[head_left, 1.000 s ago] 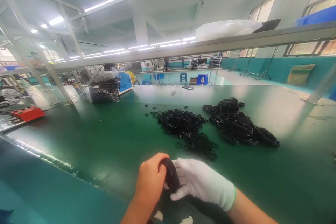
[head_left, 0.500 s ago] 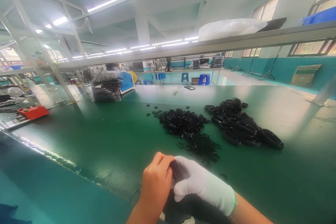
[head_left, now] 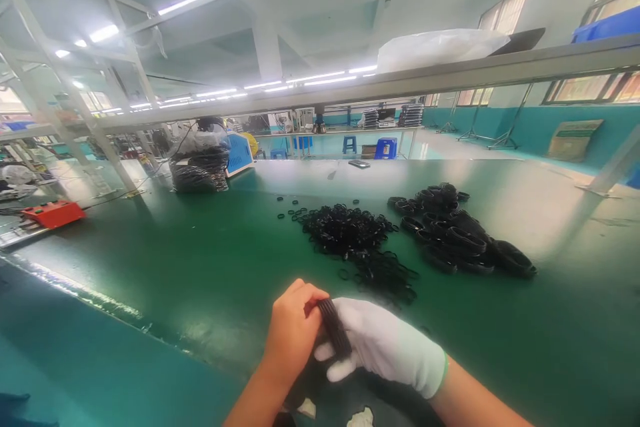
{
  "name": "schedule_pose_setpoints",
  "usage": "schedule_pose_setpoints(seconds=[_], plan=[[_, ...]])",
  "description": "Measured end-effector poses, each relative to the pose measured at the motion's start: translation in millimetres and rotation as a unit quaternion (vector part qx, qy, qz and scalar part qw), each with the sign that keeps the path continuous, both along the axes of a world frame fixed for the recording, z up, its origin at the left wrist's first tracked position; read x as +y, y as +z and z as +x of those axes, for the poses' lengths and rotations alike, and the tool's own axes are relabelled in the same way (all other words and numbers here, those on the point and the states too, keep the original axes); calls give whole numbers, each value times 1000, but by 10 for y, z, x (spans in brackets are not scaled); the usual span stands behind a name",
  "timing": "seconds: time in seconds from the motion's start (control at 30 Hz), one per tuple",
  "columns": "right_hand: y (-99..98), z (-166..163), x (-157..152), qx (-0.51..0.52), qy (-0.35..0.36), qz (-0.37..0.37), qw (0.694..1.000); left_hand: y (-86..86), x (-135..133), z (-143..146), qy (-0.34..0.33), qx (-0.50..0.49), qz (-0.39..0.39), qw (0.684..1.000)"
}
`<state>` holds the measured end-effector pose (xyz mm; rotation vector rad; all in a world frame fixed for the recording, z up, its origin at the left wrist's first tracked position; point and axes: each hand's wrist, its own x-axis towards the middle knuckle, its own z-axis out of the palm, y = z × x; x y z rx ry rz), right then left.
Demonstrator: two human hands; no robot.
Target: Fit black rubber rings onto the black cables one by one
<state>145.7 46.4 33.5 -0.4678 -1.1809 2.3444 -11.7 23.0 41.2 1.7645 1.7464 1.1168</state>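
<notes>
Near the table's front edge, a ribbed stack of thin black rings (head_left: pixel 334 328) lies between my two hands. My right hand (head_left: pixel 383 340), in a white glove with a green cuff edge, is closed round the stack, its thumb and fingers on either side. The bare fingers of my left hand (head_left: pixel 295 327) pinch the stack's upper left end. Beyond the hands is a heap of small loose black rings (head_left: pixel 347 230), with a flatter spread of black rings (head_left: pixel 385 273) below it. Bundles of larger black bands (head_left: pixel 455 233) are piled to the right.
The green table (head_left: pixel 225 267) runs under everything. A red box-shaped device (head_left: pixel 55 213) is at the left edge. A black plastic bag (head_left: pixel 200 170) and a blue machine (head_left: pixel 240 155) stand at the back left; a phone (head_left: pixel 359 164) lies at the far edge. Overhead runs a shelf (head_left: pixel 450 77).
The stack of black rings has turned and more of its ribbed side shows. My right hand's fingers have spread round it, while my left hand still pinches its upper end.
</notes>
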Motion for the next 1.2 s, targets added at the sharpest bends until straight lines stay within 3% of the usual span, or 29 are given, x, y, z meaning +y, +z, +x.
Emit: schedule_pose_setpoints(seconds=[0.2,0.3,0.4,0.47,0.53,0.67,0.87,0.97,1.03,1.13,1.2], plan=[[-72,-3,18,19,-23,4,1000,172,29,-74,-24,-13,-52,998],[-23,-8,1,75,40,-73,994,263,14,-208,-122,-81,-93,985],[51,9,-18,82,122,-128,981,254,18,-331,-248,-217,-148,932],[72,18,-16,68,141,-128,979,208,40,-373,-269,-262,-170,911],[58,21,0,42,97,-99,989,179,70,-379,-247,-260,-174,917],[26,11,24,-71,-45,48,995,251,105,-322,-191,-199,-172,946],[242,4,-3,-188,-100,133,968,369,143,-338,-19,-119,-120,985],[406,141,85,-299,-144,195,923,263,249,-474,34,-58,-104,992],[484,340,219,-370,-207,235,875,158,350,-557,55,-14,-100,993],[523,743,503,-498,-317,299,750,17,483,-604,82,32,-101,991],[497,992,717,-576,-353,331,659,-56,539,-587,81,57,-109,989]])
